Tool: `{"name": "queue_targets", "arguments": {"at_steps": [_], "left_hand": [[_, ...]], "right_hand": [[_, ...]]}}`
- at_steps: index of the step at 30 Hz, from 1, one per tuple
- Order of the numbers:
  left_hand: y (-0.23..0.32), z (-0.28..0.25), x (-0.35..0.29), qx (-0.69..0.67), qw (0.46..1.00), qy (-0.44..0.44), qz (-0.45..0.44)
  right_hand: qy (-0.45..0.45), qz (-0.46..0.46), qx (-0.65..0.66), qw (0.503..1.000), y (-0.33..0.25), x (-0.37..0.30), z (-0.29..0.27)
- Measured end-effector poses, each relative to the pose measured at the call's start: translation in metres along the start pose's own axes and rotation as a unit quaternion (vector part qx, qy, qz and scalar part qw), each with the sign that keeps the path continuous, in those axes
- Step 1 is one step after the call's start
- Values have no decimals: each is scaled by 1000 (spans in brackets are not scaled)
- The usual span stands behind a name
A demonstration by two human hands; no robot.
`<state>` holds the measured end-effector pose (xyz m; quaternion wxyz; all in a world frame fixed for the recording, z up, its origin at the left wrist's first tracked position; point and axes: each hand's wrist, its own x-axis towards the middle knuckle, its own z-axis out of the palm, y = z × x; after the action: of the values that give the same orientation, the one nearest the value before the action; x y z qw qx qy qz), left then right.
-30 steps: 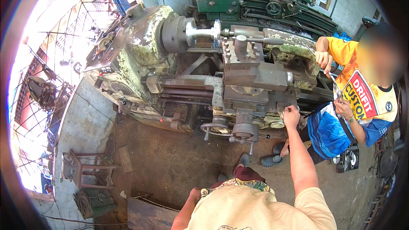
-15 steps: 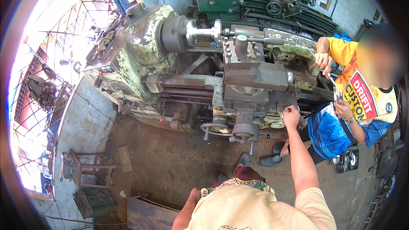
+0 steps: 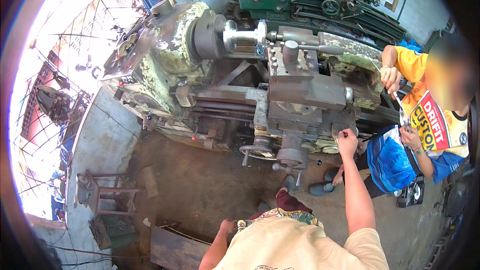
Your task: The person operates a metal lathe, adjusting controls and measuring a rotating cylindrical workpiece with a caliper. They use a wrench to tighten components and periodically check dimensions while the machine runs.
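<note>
My right hand (image 3: pixel 348 142) is closed at the right front edge of the lathe carriage (image 3: pixel 330 120). Whatever its fingers hold, if anything, is too small to make out. Down by my waist is my left hand (image 3: pixel 228 226), its fingers mostly hidden. The tool post (image 3: pixel 290 52) stands on the carriage, with a long handle (image 3: pixel 327 49) reaching right. A shiny metal workpiece (image 3: pixel 245 36), flanged at both ends, sits between the chuck (image 3: pixel 209 36) and the tailstock (image 3: pixel 295 35). Below the carriage are a handwheel (image 3: pixel 257 151) and a crank with ball handles (image 3: pixel 292 157).
At right, close to the lathe, a person (image 3: pixel 420 120) in a yellow and blue shirt holds a thin metal rod (image 3: pixel 396 97). A green lathe (image 3: pixel 310 7) stands behind. At left are a metal-framed stand (image 3: pixel 112 193) and a wooden board (image 3: pixel 175 250) on the floor.
The whole view has shifted slightly, moving the lathe right in the picture. My right hand stays by the carriage edge, a touch nearer to me. My left hand remains at my waist.
</note>
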<state>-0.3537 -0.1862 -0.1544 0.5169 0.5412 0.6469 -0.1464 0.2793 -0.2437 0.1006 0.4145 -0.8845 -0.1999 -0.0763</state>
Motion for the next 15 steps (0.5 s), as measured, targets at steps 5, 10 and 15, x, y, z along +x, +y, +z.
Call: {"name": "queue_targets", "arguments": {"at_steps": [5,10,15], "left_hand": [[53,-14,-21,-121,992,32,30],[144,-24,-15,-68,971,123,193],[276,-40,-44,-177,940,120,264]], "right_hand": [[10,21,47,999,-1,-7,-2],[57,-3,83,995,-2,-17,-1],[45,30,99,994,1,-15,-1]]}}
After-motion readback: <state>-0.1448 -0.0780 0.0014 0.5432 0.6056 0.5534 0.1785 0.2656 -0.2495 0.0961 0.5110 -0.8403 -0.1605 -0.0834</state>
